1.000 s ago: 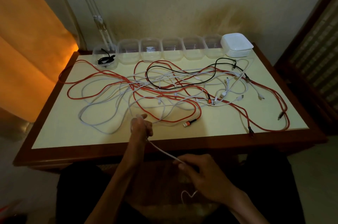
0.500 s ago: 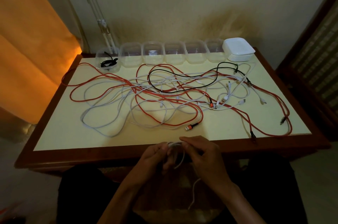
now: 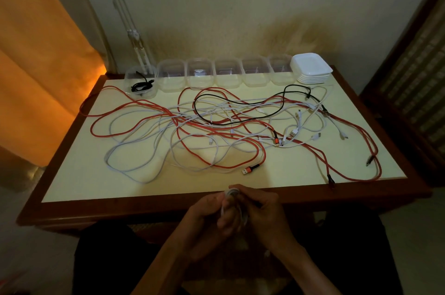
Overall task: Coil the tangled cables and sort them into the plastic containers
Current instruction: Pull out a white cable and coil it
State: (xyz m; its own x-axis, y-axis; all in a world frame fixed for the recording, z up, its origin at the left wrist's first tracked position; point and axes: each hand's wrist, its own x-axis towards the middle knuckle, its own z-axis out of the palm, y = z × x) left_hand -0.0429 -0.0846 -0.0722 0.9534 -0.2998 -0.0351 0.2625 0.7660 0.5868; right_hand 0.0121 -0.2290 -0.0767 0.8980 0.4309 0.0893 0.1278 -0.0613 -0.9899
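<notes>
Head view: white cable coil (image 3: 232,205) gripped between left hand (image 3: 207,216) and right hand (image 3: 262,212).

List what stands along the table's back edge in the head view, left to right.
Round clear plastic container holding a coiled black cable → row of five empty clear plastic containers → stack of white square lids.

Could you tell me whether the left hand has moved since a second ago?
Yes. The left hand has pulled back off the table toward the body, now in front of its near edge, meeting the right hand on the white cable.
</notes>
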